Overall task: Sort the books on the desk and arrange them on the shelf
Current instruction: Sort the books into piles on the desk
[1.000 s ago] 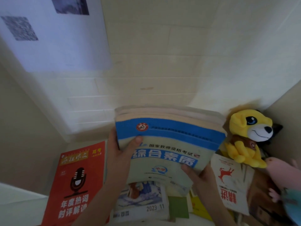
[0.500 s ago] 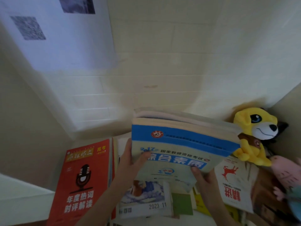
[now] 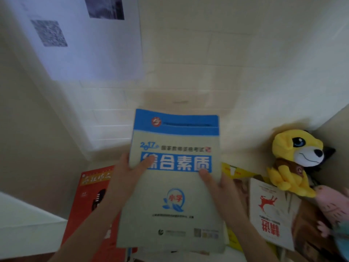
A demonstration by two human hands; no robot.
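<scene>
I hold a thick grey book with a blue top band (image 3: 175, 188) upright in front of me, cover facing me. My left hand (image 3: 128, 176) grips its left edge with the thumb on the cover. My right hand (image 3: 219, 188) grips its right edge, thumb also on the cover. Under it on the desk lie a red book with a microphone picture (image 3: 90, 201) at left, a yellow book (image 3: 234, 171) and a white book with a red deer (image 3: 270, 210) at right. The held book hides the books beneath it.
A yellow plush dog (image 3: 294, 159) sits at the right against the wall, with a pink plush toy (image 3: 332, 207) below it. A white paper sheet with a QR code (image 3: 79, 40) hangs on the tiled wall. A pale panel (image 3: 22, 222) stands at the left.
The grey book has swung from tilted and nearly flat to upright and closer to me, showing its whole cover. Both hands kept their grip on its edges. The view shifted left.
</scene>
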